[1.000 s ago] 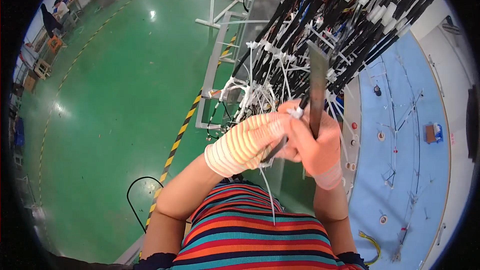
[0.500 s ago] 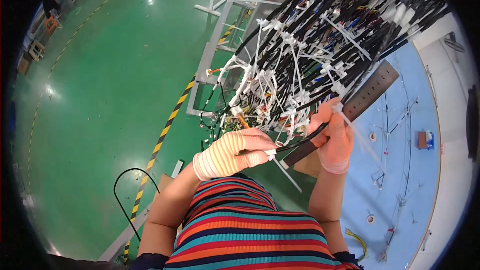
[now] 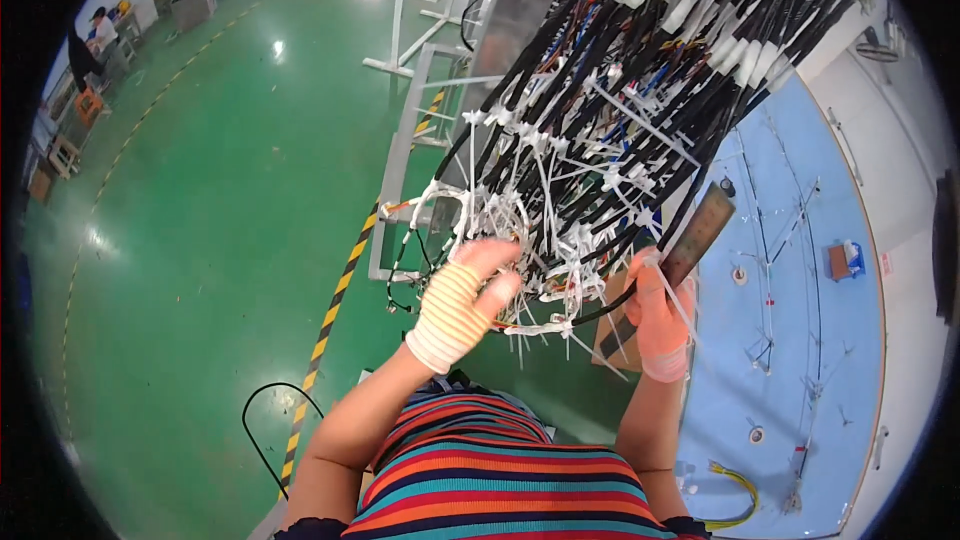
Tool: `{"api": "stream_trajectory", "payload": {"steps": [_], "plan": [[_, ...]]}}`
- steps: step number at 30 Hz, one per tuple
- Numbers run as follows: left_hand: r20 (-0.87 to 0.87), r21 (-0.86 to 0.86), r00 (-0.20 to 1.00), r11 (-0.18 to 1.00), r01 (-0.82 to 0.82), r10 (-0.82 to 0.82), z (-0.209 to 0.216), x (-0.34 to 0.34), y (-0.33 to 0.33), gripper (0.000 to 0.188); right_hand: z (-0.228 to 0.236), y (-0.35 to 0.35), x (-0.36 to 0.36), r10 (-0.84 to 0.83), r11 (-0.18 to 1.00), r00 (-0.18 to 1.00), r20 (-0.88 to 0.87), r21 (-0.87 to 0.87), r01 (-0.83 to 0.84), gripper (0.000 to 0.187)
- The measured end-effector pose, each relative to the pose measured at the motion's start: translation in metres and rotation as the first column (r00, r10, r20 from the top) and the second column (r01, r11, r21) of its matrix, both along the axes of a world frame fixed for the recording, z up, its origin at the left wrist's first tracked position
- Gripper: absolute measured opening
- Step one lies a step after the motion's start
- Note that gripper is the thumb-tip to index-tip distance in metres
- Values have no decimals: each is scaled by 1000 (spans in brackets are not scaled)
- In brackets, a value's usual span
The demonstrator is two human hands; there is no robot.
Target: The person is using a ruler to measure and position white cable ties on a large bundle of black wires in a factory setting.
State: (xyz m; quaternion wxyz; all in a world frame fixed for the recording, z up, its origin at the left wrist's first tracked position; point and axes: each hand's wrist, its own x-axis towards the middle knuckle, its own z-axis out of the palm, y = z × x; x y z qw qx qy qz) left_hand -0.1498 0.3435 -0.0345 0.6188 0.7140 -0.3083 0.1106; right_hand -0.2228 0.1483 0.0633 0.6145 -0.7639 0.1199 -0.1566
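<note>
In a striped pale glove, my left hand (image 3: 462, 308) is raised in front of the tangled cable ends, thumb and fingers apart with nothing between them. My right hand (image 3: 660, 325), in an orange-pink glove, is closed around a dark metal ruler (image 3: 698, 232) and a black cable (image 3: 608, 309). The ruler slants from lower left to upper right through that hand. From the hand the cable runs left to a white-wrapped branch (image 3: 540, 328) with white cable ties, their loose tails sticking out. Behind both hands hangs a thick bundle of black cables (image 3: 640, 70) with white connectors.
A grey metal frame (image 3: 412, 140) stands left of the bundle, beside a yellow-black floor stripe (image 3: 335, 325). On the right is a blue board (image 3: 790, 340) with thin cables laid along it. A black cable loop (image 3: 246, 410) rises at lower left. Far left, a person (image 3: 103, 30) sits.
My left hand has let go of the cable branch and moved left, its fingers opening. My right hand still grips the ruler and cable, slightly lower in view. The whole view has shifted.
</note>
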Motion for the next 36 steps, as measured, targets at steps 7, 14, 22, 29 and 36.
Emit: {"api": "stream_trajectory", "payload": {"steps": [7,14,22,29,36], "plan": [[293,16,892,931,-364,344,15,65,-54,36,-6,4,1,-34,913,998,58,-405,55,10],[382,-197,784,872,-449,490,12,89,-72,18,-12,2,2,-69,950,992,104,-296,97,5],[-38,-320,989,935,-150,146,43,6,-3,19,13,-4,-52,-61,986,930,362,-125,113,21],[-237,-220,969,967,-129,76,75,-48,29,21,58,47,-16,521,218,842,137,-976,24,49],[-268,-287,963,953,-91,12,89,-74,36,24,56,69,0,532,177,835,139,-983,51,45]]}}
